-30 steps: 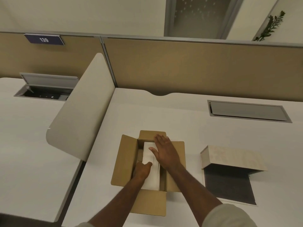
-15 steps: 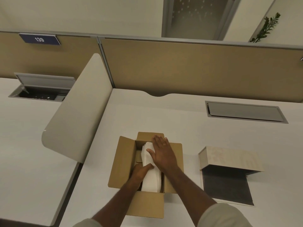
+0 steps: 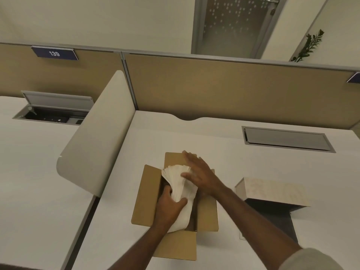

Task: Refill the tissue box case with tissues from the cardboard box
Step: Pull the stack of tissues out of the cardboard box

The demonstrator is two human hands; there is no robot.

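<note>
An open brown cardboard box point(image 3: 145, 199) sits on the white desk with its flaps spread. A thick stack of white tissues point(image 3: 180, 184) rises out of it, its far end fanned. My left hand point(image 3: 168, 208) grips the stack's near half from the left side. My right hand point(image 3: 198, 173) presses on the stack's far half from the right, fingers spread and thumb on the tissues. The tissue box case point(image 3: 272, 191), a pale wood-pattern cover, lies to the right, open over its dark base point(image 3: 272, 217).
A curved cream divider point(image 3: 97, 141) stands left of the box. A tan partition wall point(image 3: 233, 90) runs behind the desk. A closed grey cable hatch point(image 3: 286, 139) lies in the desk at the back right; an open one point(image 3: 52, 112) is on the neighbouring desk.
The tissue stack has come up out of the cardboard box, and its far end has fanned out. Both hands have risen with it; my left hand has closed tighter round the near half.
</note>
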